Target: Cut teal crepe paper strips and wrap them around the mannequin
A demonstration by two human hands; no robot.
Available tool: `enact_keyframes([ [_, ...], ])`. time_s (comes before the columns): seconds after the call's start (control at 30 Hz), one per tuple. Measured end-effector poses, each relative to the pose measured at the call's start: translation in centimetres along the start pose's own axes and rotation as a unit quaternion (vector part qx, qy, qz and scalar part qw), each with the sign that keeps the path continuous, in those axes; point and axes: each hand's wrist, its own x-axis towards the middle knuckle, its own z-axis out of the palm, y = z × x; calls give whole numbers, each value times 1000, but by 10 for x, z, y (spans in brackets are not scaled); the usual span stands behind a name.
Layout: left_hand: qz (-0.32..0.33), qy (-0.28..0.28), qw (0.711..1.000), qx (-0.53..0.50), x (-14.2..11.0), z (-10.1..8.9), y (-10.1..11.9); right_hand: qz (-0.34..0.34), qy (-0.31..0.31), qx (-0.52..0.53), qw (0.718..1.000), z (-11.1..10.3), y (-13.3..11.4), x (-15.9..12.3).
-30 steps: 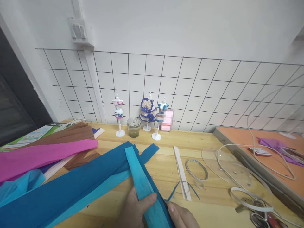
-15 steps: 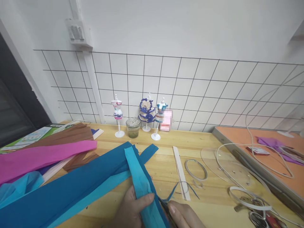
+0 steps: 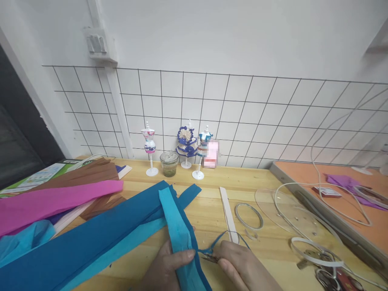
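Best cut with the layers taut and flat: the left hand point(image 3: 171, 264), thumb on top, clamps a bright-turquoise crepe-paper strip point(image 3: 177, 226) over a dark-blue strip point(image 3: 194, 240). The right hand point(image 3: 235, 258) is curled tight around a slim metal tool point(image 3: 209, 258), apparently scissors, by a thin blue ribbon point(image 3: 216, 241), well short of the pale wooden worktop point(image 3: 209, 210)'s back edge.
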Motion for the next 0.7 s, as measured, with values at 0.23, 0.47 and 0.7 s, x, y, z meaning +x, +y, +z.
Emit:
enact_keyframes([
  [0.23, -15, -28, 999, 15, -2, -5, 0, -76, 35, -59, 995, -7, 15, -1],
  [0.47, -9, 19, 1000, -1, -3, -17, -5, -49, 31, -16, 998, -13, 15, 2],
  [0.7, 69, 99, 990, 74, 8, -14, -7, 102, 48, 156, 981, 5, -6, -7],
])
